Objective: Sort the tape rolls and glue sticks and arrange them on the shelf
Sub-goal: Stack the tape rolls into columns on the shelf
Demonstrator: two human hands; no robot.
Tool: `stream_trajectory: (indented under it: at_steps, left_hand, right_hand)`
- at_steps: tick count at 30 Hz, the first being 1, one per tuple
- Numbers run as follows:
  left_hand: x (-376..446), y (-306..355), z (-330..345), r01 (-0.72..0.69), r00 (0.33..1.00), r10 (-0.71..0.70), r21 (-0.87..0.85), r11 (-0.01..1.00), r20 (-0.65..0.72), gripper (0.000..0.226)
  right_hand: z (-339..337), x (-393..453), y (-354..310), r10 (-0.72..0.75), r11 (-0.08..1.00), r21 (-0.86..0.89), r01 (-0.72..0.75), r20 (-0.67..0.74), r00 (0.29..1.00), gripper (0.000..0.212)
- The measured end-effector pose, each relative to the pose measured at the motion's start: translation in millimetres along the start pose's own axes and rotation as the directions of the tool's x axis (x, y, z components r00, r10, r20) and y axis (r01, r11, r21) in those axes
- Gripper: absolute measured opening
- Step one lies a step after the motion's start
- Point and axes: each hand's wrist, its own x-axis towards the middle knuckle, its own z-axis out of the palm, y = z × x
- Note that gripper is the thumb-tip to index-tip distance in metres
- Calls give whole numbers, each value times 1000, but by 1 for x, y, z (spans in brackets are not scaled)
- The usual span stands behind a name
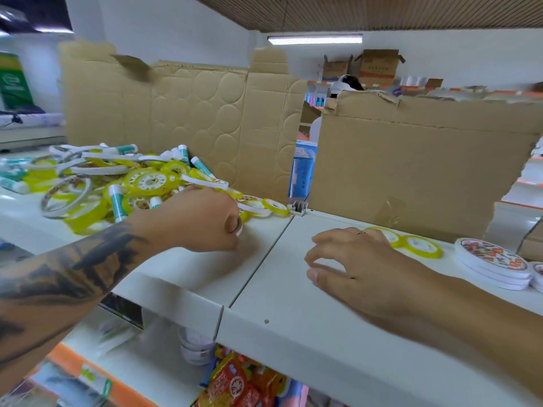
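Sorting tape beside the heap

My left hand (205, 218) grips what looks like a small tape roll (238, 225); my right hand (349, 259), open, lies nearer the yellow rolls (420, 245).

I'm looking into a shop: white metal shelves (293, 333) with orange price strips (88, 374), packaged goods (235, 383) below, and cardboard boxes (379, 67) on far shelving.
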Motion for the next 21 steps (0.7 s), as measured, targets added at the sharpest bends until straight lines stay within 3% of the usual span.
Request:
stream_trajectory:
  at_steps: [8,11,15,21]
  left_hand:
    - [-25,41,-17,-150,989,146,-217,965,-36,18]
    - [-29,63,-23,-295,955,272,-286,911,-118,21]
    - [-25,92,-23,-428,904,400,-326,843,-152,9]
    - [-11,136,-26,-533,846,489,-362,765,-213,11]
  right_hand:
    - [-13,-10,3,-20,982,182,45,-140,990,44]
    - [-16,-16,9,0,973,225,41,-179,984,53]
    - [-17,-34,25,18,961,271,50,-243,970,42]
    - [-20,-74,54,153,932,359,-46,-275,949,39]
